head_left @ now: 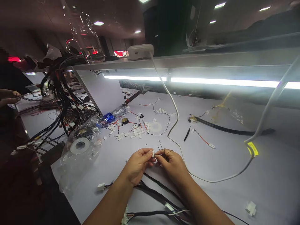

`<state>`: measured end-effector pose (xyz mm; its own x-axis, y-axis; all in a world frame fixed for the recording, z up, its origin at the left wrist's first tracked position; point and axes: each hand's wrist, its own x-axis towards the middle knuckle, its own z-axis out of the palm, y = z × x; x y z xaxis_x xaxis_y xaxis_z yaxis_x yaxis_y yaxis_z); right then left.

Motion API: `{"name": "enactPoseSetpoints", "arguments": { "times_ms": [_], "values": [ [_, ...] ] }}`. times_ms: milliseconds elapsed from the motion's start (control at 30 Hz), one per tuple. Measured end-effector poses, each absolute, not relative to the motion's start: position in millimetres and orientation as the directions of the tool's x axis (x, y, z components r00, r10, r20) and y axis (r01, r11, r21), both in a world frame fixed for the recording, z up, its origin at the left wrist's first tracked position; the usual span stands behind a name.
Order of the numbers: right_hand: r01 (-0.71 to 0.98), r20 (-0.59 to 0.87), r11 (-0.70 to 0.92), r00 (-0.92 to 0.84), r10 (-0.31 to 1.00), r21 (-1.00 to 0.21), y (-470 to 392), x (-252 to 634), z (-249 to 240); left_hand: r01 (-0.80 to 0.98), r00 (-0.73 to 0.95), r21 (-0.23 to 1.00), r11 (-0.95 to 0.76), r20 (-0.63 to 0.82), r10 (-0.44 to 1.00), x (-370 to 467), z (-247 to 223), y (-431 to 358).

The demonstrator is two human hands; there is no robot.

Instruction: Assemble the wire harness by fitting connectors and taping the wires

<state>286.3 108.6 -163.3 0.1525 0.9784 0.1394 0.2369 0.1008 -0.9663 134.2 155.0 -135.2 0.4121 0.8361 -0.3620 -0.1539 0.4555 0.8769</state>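
Observation:
My left hand (137,165) and my right hand (172,164) meet over the white bench (234,175). Between their fingertips sits a small white connector (153,153), pinched by the left thumb and forefinger. The right hand grips several thin dark wires (162,147) whose bare ends stick up above the fingers, right next to the connector. A black wire harness (159,193) runs under both wrists toward me, with a white plug (100,187) at its left end.
Loose white connectors (134,131) and a tape roll (125,120) lie behind my hands. A plastic bag with a white reel (80,145) sits left, beside a tangle of harnesses (61,103). A white cable (174,122) and black tube (225,129) cross the bench. Another person's hand (9,95) shows far left.

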Motion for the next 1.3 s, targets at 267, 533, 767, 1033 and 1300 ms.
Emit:
{"name": "enactPoseSetpoints", "arguments": {
  "times_ms": [267, 533, 767, 1033, 1300],
  "values": [
    [0.294, 0.239, 0.19, 0.139, 0.961, -0.937, 108.3, 282.9, -161.9, -0.139, 0.386, 0.902, 0.409, -0.332, 0.861, 140.0, -136.5, 151.3],
    [0.365, 0.324, 0.286, 0.047, 0.945, -0.886, 108.2, 295.2, -154.1, -0.149, 0.389, 0.887, 0.437, -0.354, 0.851, 138.2, -131.1, 152.1],
    [0.303, 0.276, 0.244, 0.069, 0.959, -0.921, 105.7, 291.4, -157.0, -0.024, 0.392, 0.953, 0.302, -0.269, 0.88, 137.7, -130.9, 153.7],
    [0.209, 0.355, 0.313, 0.213, 0.91, -0.927, 107.6, 289.3, -155.3, -0.24, 0.419, 0.816, 0.526, -0.402, 0.814, 134.4, -131.4, 157.4],
    [0.25, 0.389, 0.342, 0.173, 0.905, -0.906, 108.6, 287.9, -160.1, -0.25, 0.384, 0.798, 0.548, -0.438, 0.813, 133.4, -134.9, 158.0]
  ]
}}
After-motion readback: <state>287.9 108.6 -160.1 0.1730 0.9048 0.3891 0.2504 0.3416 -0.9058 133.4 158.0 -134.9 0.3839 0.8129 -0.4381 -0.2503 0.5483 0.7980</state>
